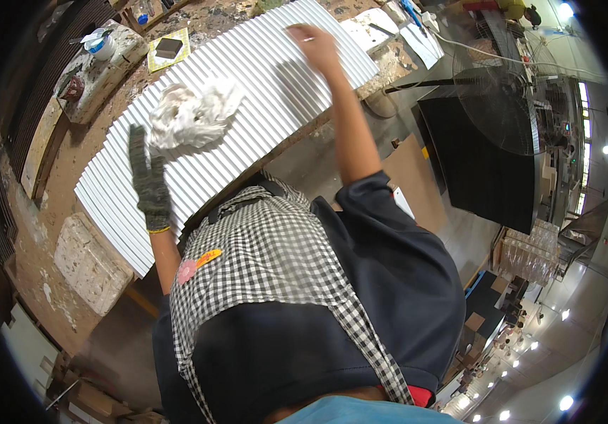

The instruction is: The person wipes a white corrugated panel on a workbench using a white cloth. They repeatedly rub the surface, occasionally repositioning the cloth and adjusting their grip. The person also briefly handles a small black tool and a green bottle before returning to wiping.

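Note:
A white ribbed panel (247, 85) lies across the worktable in front of me. My left hand (150, 180), in a dark grey knit glove with a yellow cuff, rests near the panel's left part with its fingers stretched out, holding nothing that I can see. Just beyond those fingers, a crumpled white cloth (194, 114) sits on the ribs. My bare right hand (316, 48), a ring on one finger, is over the panel's far right part, its fingers loosely extended and slightly blurred. Its shadow falls on the ribs, so it seems raised above them.
A dark block (169, 48) sits on a yellow-edged sheet beyond the panel. A white tub (99, 46) and a dark red cup (72, 88) stand on a stained board at left. A paint-spattered slab (92, 263) lies near left. At right stands a large fan (498, 92).

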Motion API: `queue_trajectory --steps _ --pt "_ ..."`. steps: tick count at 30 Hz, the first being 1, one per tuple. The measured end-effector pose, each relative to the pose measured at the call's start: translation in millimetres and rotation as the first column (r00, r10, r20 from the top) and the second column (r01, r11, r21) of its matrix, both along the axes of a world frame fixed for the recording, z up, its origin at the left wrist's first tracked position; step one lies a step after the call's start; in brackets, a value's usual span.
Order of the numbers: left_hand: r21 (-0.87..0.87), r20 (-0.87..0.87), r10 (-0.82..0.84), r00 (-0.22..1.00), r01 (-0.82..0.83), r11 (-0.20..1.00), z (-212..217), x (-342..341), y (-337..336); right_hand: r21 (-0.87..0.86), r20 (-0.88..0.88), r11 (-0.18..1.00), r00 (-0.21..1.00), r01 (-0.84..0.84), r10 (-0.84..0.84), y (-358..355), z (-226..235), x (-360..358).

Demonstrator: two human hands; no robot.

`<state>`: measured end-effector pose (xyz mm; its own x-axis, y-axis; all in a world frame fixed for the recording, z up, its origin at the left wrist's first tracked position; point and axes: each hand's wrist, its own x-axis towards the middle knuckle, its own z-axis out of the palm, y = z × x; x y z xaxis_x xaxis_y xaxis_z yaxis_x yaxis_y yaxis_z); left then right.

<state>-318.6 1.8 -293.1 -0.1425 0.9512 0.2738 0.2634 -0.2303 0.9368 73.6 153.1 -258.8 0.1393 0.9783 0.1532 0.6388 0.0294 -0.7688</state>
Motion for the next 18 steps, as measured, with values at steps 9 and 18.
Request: queue_trajectory --steps 9,18 --pt "-0.026 -0.792 -0.018 0.611 -0.004 1.000 -9.4 36.3 -6.4 0.003 0.639 0.905 0.696 0.424 -0.328 99.4 -75.2 227.2" --pt "0.017 -0.778 0.000 0.629 0.021 1.000 -13.1 41.9 3.8 -0.091 0.411 0.919 0.855 0.384 -0.317 115.5 -91.3 297.6"
